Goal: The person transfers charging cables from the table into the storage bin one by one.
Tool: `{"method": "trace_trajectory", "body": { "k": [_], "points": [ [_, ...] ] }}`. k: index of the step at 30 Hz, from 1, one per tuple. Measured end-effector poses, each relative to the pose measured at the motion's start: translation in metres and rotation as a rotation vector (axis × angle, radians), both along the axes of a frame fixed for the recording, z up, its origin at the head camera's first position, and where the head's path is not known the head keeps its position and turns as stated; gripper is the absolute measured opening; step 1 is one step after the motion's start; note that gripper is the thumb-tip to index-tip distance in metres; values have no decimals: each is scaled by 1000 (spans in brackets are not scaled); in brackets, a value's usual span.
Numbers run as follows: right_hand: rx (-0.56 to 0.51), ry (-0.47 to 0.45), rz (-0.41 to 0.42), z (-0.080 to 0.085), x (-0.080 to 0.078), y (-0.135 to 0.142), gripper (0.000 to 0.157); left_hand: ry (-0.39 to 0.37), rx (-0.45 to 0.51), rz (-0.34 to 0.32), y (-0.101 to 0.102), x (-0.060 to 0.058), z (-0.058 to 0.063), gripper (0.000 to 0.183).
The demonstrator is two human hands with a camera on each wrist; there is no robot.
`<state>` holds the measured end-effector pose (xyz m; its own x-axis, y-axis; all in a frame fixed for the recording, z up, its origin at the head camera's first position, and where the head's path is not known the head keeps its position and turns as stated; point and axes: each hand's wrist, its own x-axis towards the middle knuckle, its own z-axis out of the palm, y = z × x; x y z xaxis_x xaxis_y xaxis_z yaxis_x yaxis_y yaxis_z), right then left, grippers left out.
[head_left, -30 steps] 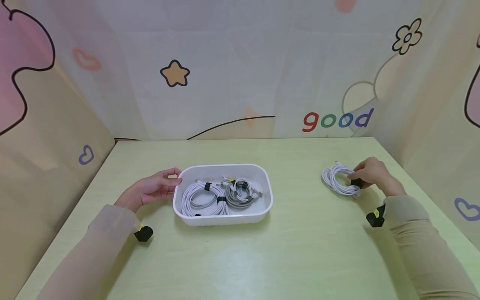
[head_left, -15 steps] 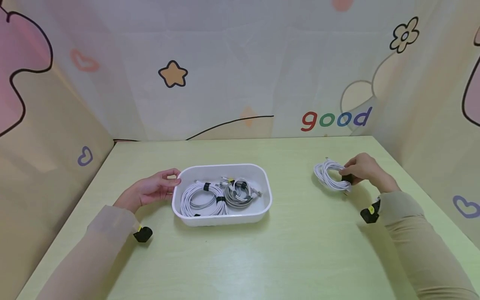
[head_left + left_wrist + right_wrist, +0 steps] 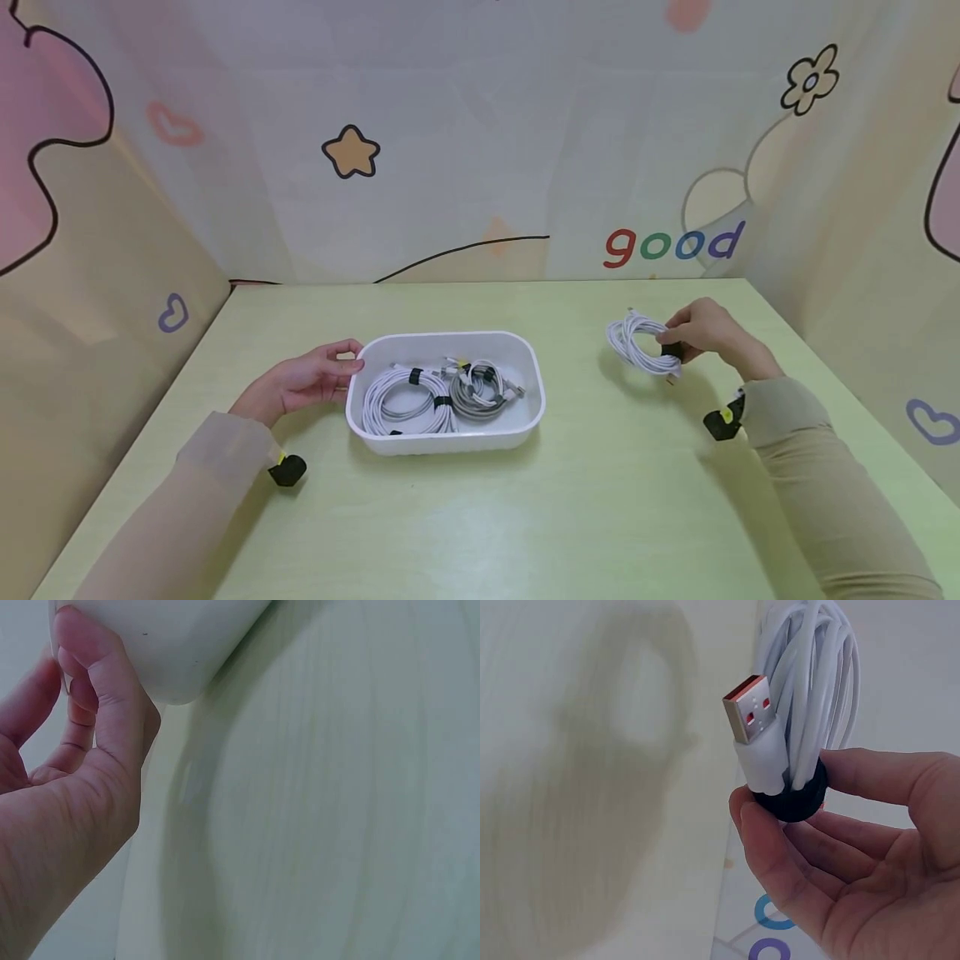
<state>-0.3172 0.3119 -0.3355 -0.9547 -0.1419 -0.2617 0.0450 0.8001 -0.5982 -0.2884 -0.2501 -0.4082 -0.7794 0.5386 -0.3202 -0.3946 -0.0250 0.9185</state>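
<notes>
My right hand (image 3: 708, 329) pinches a coiled white USB cable (image 3: 637, 346) at its black strap (image 3: 795, 801). The coil hangs above the table, its shadow apart from it. In the right wrist view its USB plug (image 3: 754, 712) shows a red-orange inside. My left hand (image 3: 315, 379) grips the left rim of a white plastic bin (image 3: 450, 442), thumb and fingers on either side of the wall. Inside the bin lie a white cable coil (image 3: 375, 408) with black straps and, to its right, a smaller grey and white cable bundle (image 3: 480, 404).
The bin stands on a pale yellow-green wooden table (image 3: 585, 500). A patterned curtain (image 3: 465, 150) rises behind the table's back edge and along both sides. Small black cameras (image 3: 288, 471) sit at both wrists.
My right hand has lifted the coiled USB cable and carried it left, nearer the bin. My left hand keeps its grip on the rim, and the bin stays in place.
</notes>
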Motion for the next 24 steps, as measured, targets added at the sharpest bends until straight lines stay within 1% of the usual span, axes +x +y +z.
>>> {"method": "trace_trajectory", "body": {
  "k": [7,17,24],
  "points": [
    [-16,3,34,11,1,-19,41,-4,-4,6,-1,-1,0,10],
    [-19,26,75,17,0,-43,37,6,18,-17,-1,-1,-2,9],
    [-33,29,108,24,2,-61,36,-2,30,-13,0,-1,-2,9]
  ]
}}
